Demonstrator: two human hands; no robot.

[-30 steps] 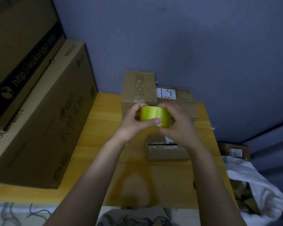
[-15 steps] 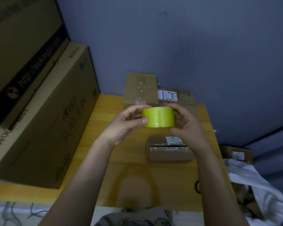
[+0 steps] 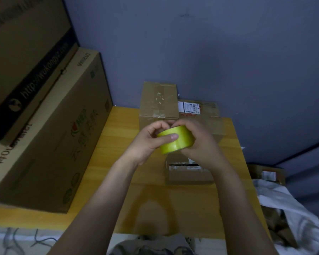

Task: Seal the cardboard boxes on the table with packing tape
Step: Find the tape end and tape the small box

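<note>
Dim blue wall backs a yellow wooden table (image 3: 118, 162) pushed into the corner. Over its middle, both hands are clamped on a roll of yellow-green tape (image 3: 175, 144). The left hand (image 3: 145, 142) curls round the near side with its thumb flat on the band. The right hand (image 3: 201, 144) cups the far side, and the fingertips of both meet at the top edge. My guess is they are hunting for the loose end; I can see no strip pulled out.

In light this poor a picked end could tear into a sliver, or fold back and stick to itself.

Just below the roll a small box (image 3: 188, 173) lies on the table, its top seam gaping as a dark slit, partly hidden by the right wrist. Behind stands a taller box (image 3: 159, 102) with old clear tape on it, and close beside it a flat labelled box (image 3: 206, 115).

Big cartons (image 3: 50, 135) crowd the left of the table, leaving little room to turn a box. White cloth (image 3: 284, 205) is heaped off the right edge.
</note>
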